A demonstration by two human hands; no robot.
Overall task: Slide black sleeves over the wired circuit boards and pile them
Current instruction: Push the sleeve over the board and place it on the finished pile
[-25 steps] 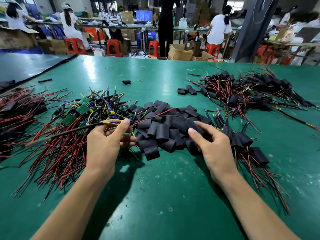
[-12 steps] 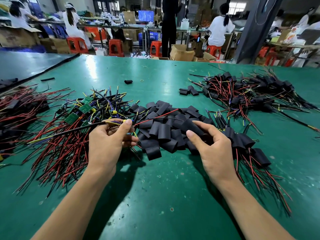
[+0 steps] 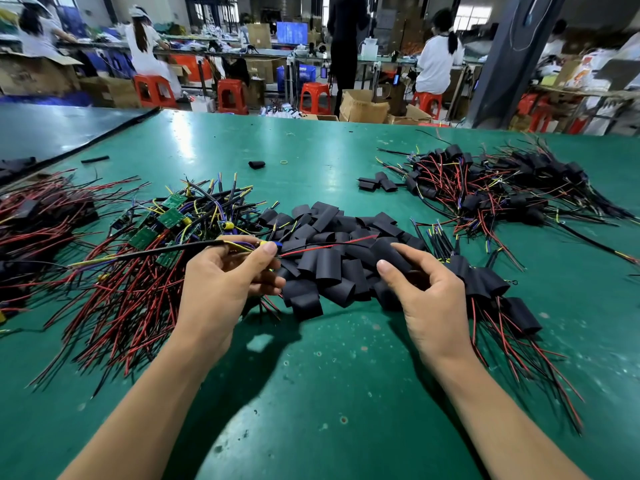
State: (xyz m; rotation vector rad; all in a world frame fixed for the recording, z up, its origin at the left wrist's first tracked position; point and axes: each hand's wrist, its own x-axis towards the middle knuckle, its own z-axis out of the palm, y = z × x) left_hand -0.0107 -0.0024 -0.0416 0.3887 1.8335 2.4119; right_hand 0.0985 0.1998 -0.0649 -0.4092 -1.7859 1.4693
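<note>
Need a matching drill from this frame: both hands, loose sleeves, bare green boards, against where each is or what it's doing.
Column 1
1. left hand
2. right hand
3. loose black sleeves
4. bare green boards

Column 2
A. heaped mid-table, between the hands
B. pinches one sleeve at the heap's near edge
C. in the wire tangle left of the heap
D. grips a wired assembly with red and black leads

Pairs: 1-D, 2-B, 3-A, 4-C
</note>
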